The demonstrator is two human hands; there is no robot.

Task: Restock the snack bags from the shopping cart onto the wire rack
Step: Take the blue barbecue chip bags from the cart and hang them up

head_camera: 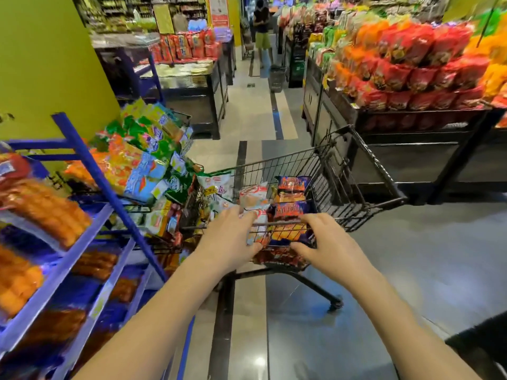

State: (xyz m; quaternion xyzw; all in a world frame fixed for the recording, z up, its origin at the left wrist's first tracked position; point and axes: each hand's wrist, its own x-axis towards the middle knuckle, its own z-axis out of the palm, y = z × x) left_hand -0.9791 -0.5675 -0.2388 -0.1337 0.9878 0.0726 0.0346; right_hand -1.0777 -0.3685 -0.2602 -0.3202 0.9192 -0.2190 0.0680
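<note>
While gripping the shopping cart [274, 163] rim with left hand [229, 237] and right hand [329, 239], half-hiding fingertips among snack bags [292, 187].

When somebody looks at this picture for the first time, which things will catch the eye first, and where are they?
The left hand and right hand reach over the near rim of a black shopping cart at the centre, above its snack bags. At upper right rises a bright pile of red and orange bags; colourful bags crowd the wire rack at left.
</note>
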